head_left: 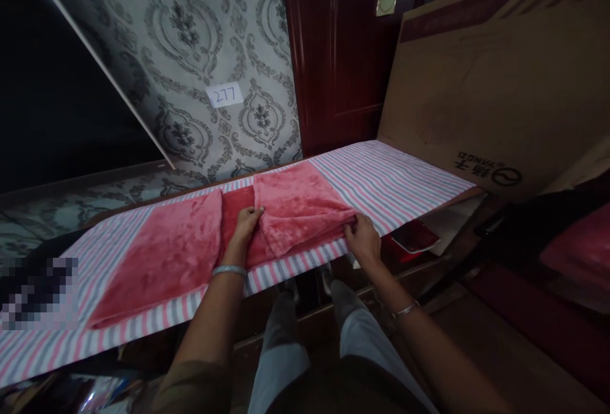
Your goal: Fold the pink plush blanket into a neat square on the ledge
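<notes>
A pink plush blanket (pixel 166 242) lies on a striped cloth (pixel 381 173), its two ends folded inward over a darker red middle strip. At the free edge of the right-hand flap, the thumb and fingers of my left hand (pixel 246 222) are closed on the fabric. My right hand (pixel 363 239) pinches the near right corner of the same flap, where the layers bunch slightly. A crease runs across the flap between both hands. Flat and untouched, the left-hand flap reaches toward the front left edge. My right fingertips are partly hidden under the cloth.
A large cardboard box (pixel 476 84) stands at the back right. Behind the table are a patterned wall with a numbered label (pixel 224 94) and a dark red door (pixel 338 39). A dark screen (pixel 67 77) is at the left. A shelf with a red item (pixel 415 236) sits below the tabletop.
</notes>
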Available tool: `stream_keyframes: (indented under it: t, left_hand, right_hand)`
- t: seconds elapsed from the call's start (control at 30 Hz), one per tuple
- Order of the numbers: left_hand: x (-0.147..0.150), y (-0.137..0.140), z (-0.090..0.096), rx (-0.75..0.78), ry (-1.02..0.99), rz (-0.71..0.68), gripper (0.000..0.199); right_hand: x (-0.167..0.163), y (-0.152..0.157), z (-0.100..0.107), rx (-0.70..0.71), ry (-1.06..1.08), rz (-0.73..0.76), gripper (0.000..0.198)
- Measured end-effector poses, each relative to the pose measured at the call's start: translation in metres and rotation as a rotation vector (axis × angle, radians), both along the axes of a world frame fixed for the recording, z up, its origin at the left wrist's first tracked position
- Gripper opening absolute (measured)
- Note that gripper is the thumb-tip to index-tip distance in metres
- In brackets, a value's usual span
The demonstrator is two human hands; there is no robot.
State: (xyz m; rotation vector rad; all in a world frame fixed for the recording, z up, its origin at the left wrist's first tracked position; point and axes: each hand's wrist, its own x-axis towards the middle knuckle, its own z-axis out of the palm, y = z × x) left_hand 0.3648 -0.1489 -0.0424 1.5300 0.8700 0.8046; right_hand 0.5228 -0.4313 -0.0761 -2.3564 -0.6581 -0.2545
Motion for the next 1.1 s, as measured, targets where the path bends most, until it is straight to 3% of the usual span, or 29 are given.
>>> stream_keyframes:
  t: [0.37, 0.7, 0.93, 1.1]
  left_hand:
    - [-0.004, -0.002, 0.004, 0.043, -0.011, -0.018, 0.038]
    - [-0.005, -0.008, 0.002, 0.057, 0.002, -0.041, 0.041]
    - [-0.015, -0.022, 0.002, 0.101, 0.045, -0.156, 0.040]
    - [-0.018, -0.017, 0.008, 0.142, 0.086, -0.102, 0.041]
  right_hand:
    - [0.000, -0.009, -0.011, 0.214, -0.049, 0.015, 0.029]
    - [0.001, -0.014, -0.021, 0.184, -0.028, 0.015, 0.028]
    - [0.003, -0.013, -0.023, 0.209, -0.017, 0.007, 0.027]
    - [0.007, -0.012, -0.030, 0.258, -0.007, -0.018, 0.029]
